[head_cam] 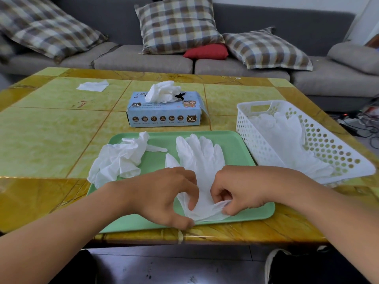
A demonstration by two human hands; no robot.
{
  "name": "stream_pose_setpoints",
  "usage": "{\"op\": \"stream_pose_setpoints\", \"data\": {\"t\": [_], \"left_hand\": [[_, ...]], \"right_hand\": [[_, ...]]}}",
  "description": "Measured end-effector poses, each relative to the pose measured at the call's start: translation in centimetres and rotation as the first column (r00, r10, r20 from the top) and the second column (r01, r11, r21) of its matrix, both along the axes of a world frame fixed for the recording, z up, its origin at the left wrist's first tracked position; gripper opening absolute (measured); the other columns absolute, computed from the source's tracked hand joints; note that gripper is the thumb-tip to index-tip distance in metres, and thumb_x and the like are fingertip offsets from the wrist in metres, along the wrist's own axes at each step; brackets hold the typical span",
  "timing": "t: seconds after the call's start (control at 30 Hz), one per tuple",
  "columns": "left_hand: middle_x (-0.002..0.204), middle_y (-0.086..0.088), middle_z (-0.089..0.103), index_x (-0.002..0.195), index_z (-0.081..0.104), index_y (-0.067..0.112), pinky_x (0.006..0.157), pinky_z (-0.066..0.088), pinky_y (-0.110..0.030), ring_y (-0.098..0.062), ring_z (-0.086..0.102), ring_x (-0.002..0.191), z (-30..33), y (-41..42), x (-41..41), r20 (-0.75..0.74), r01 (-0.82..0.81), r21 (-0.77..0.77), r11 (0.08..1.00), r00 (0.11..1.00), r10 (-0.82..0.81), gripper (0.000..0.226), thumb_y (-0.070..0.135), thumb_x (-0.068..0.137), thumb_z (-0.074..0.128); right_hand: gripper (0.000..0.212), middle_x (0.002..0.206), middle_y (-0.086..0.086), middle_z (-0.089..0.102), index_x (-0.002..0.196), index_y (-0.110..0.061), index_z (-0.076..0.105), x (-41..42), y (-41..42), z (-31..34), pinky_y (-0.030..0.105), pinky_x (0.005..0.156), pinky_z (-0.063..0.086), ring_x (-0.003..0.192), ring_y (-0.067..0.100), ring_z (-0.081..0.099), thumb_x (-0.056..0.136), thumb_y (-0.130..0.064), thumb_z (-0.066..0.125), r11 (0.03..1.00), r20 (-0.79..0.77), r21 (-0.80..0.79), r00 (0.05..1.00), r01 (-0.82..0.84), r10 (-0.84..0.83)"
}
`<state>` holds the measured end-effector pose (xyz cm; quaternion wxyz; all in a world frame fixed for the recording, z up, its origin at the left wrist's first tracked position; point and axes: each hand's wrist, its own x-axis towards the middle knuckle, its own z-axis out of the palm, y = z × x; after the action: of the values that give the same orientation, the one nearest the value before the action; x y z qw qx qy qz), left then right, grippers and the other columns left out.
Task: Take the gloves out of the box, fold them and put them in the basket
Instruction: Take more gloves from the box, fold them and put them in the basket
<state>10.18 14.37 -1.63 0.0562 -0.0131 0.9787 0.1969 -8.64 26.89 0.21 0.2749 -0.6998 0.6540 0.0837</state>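
Observation:
A white glove point(200, 158) lies flat on the green tray point(235, 144), fingers pointing away from me. My left hand point(164, 195) and my right hand point(246, 189) both pinch its cuff end near the tray's front edge. A crumpled heap of gloves point(119, 158) sits on the tray's left side. The blue glove box point(164, 111) stands behind the tray with gloves bulging out of its top opening point(164, 92). The white perforated basket point(328, 140) at the right holds several gloves point(287, 138).
A white glove or tissue point(93, 86) lies at the table's far left. The yellow-green table point(51, 130) ends just in front of the tray. A grey sofa with plaid cushions point(178, 25) stands behind. Cables point(361, 124) lie on the floor at right.

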Motion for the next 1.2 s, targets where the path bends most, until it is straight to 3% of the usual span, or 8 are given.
{"op": "stream_pose_setpoints", "data": {"t": [0.2,0.33,0.47,0.67,0.77,0.9,1.03,1.2], "left_hand": [[0.099,0.018,0.050,0.103,0.049,0.032,0.084,0.045,-0.025,-0.004,0.048,0.091,0.4,0.7,0.1,0.007,-0.052,-0.029,0.998,0.999,0.052,0.072,0.079,0.057,0.078],[0.088,0.017,0.053,0.101,0.056,0.025,0.067,0.041,-0.020,-0.002,0.050,0.078,0.1,0.5,-0.6,-0.336,-0.109,0.068,0.992,0.933,0.125,0.055,0.050,0.066,0.090],[0.083,0.002,0.070,0.087,0.075,0.012,0.064,0.047,-0.023,-0.011,0.065,0.075,1.3,0.3,-1.1,-0.601,-0.073,0.429,0.900,0.722,0.344,0.004,0.015,0.084,0.076],[0.089,-0.015,0.075,0.085,0.078,0.009,0.071,0.053,-0.037,-0.021,0.066,0.078,6.0,0.8,-2.4,-0.318,-0.087,0.878,0.471,0.629,0.709,0.025,0.028,0.096,0.065],[0.089,-0.014,0.076,0.087,0.077,0.012,0.070,0.056,-0.036,-0.025,0.069,0.075,7.1,0.8,-2.7,-0.213,-0.141,0.930,0.340,0.548,0.809,0.026,0.028,0.099,0.061],[0.094,-0.015,0.077,0.099,0.077,0.015,0.071,0.057,-0.038,-0.027,0.074,0.079,7.7,0.4,-2.2,-0.134,-0.144,0.957,0.251,0.548,0.826,0.020,0.024,0.101,0.059],[0.099,-0.018,0.076,0.112,0.072,0.015,0.083,0.059,-0.051,-0.037,0.074,0.088,8.2,0.5,-1.7,-0.174,-0.140,0.938,0.317,0.602,0.779,0.018,0.021,0.099,0.062],[0.100,-0.017,0.076,0.110,0.074,0.011,0.083,0.060,-0.050,-0.033,0.074,0.090,10.9,1.7,-1.7,-0.201,-0.120,0.923,0.365,0.658,0.726,0.026,0.022,0.086,0.073]], "right_hand": [[0.011,0.061,-0.004,0.050,0.074,-0.008,0.065,-0.1,-0.1,1.3,0.029,0.055,0.035,0.054,0.007,0.041,0.081,-0.011,0.072,0.999,0.256,0.027,0.965,0.047,-0.053],[0.007,0.066,0.001,0.054,0.078,-0.003,0.067,-1.2,-0.4,3.6,0.022,0.056,0.034,0.058,0.010,0.044,0.085,-0.005,0.070,0.987,0.601,0.038,0.785,0.155,-0.146],[0.011,0.068,0.001,0.058,0.083,-0.012,0.073,-2.3,-0.4,4.5,0.017,0.051,0.037,0.056,0.009,0.047,0.072,-0.014,0.071,0.963,0.843,0.119,0.488,0.240,-0.226],[0.066,0.118,0.017,0.056,0.133,-0.003,0.058,-2.2,-0.6,6.3,0.037,0.090,0.045,0.103,0.028,0.054,0.074,-0.031,0.066,0.877,0.919,0.356,-0.291,0.323,-0.266],[0.080,0.145,0.015,0.054,0.149,-0.008,0.048,-1.3,-0.5,6.4,0.042,0.106,0.047,0.131,0.032,0.054,0.086,-0.056,0.060,0.938,0.960,0.216,-0.232,0.270,-0.154],[0.061,0.133,0.019,0.065,0.134,-0.002,0.062,0.9,-1.0,5.5,0.040,0.099,0.055,0.119,0.031,0.064,0.079,-0.025,0.077,0.808,0.983,0.181,-0.121,0.560,-0.136],[0.038,0.120,0.018,0.072,0.124,0.000,0.068,1.6,-1.4,6.3,0.038,0.090,0.058,0.104,0.029,0.070,0.090,-0.016,0.067,0.647,0.978,0.210,-0.155,0.733,-0.141],[0.029,0.116,0.018,0.073,0.120,-0.001,0.070,1.2,0.6,9.8,0.037,0.087,0.059,0.104,0.029,0.071,0.094,-0.012,0.065,0.591,0.994,0.093,-0.036,0.801,-0.108]]}}
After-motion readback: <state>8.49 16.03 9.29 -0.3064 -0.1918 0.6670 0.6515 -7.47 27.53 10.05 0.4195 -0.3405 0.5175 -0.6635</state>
